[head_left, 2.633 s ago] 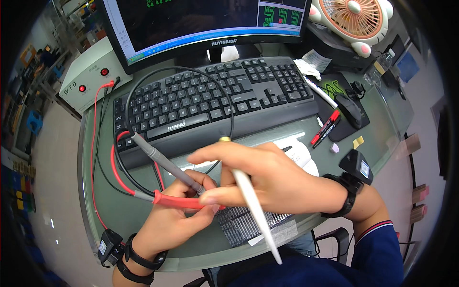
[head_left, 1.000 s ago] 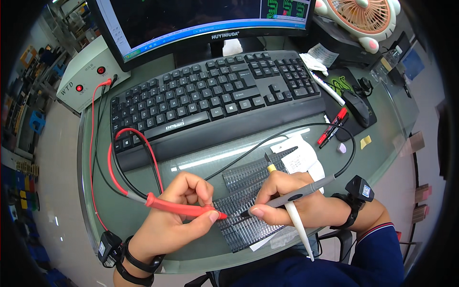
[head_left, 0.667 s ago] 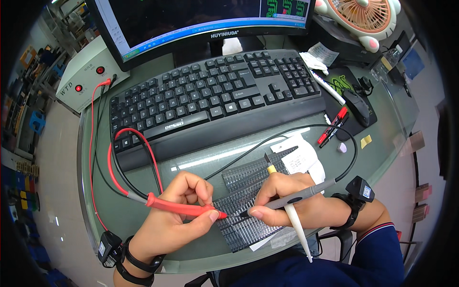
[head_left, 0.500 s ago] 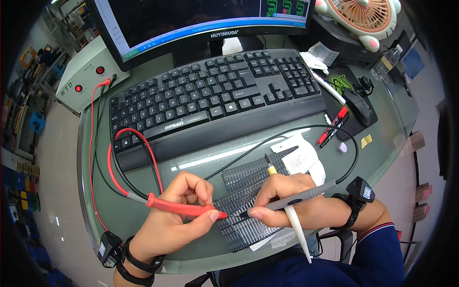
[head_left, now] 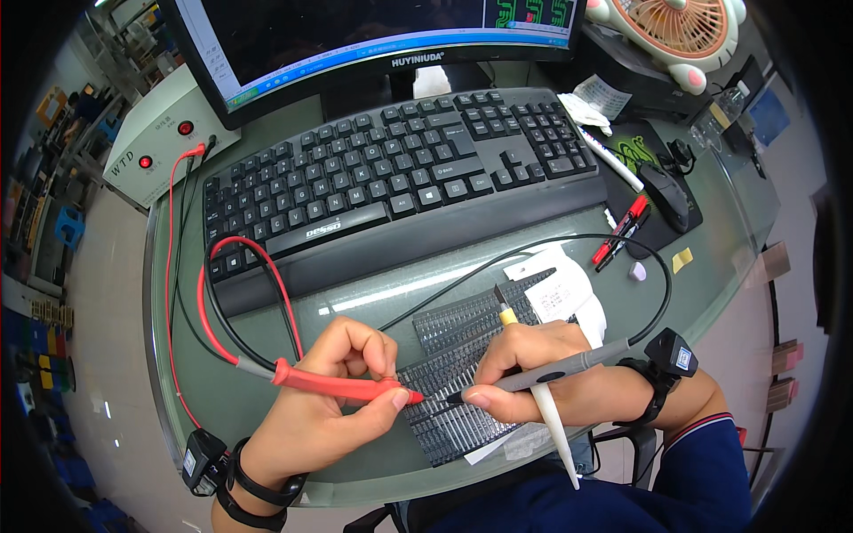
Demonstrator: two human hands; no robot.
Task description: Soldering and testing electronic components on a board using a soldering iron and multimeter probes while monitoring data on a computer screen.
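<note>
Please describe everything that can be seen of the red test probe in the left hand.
The red probe is a slim, plastic-looking pen shape that lies almost level, tip to the right. The left hand pinches it between thumb and fingers. Its fine tip touches the dark grey ridged strip panel on the glass desk, close to the grey probe. From its rear a red lead loops back to the white box.

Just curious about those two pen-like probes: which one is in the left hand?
The red probe with the red cable; the grey probe, black-cabled, is in the right hand.
</note>
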